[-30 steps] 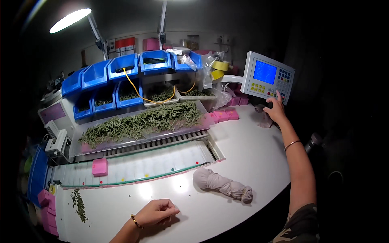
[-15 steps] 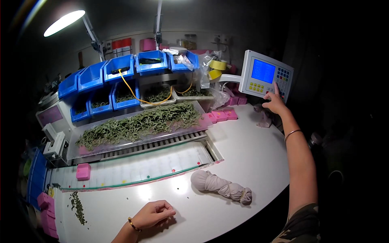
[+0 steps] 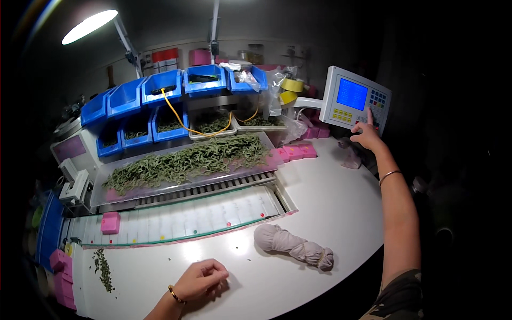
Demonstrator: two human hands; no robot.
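My right hand (image 3: 366, 133) reaches up to a white control panel (image 3: 329, 96) with a lit blue screen and rows of keys. Its index finger is stretched out at the keypad beside the screen, while the other fingers curl and the thumb sticks out. My left hand (image 3: 201, 280) rests on the white worktop (image 3: 330, 197) with its fingers curled in and nothing visible in them. To its right lies a twisted, knotted bundle of pale cloth (image 3: 293, 248) with a rounded end. Behind the left hand runs a pale conveyor belt (image 3: 176, 221) with coloured dots and one pink block (image 3: 110, 223).
Dried green plant pieces (image 3: 186, 162) cover a clear tray above the belt. Blue bins (image 3: 125, 101) stand in two rows behind it, with a yellow cable hanging across. Pink blocks (image 3: 298, 152) sit near the panel. Green crumbs (image 3: 104, 272) lie at left. A lamp (image 3: 89, 26) shines overhead.
The whole view has shifted slightly, so things sit a little further right. My right index finger stays at the keypad, and my left hand stays curled on the worktop.
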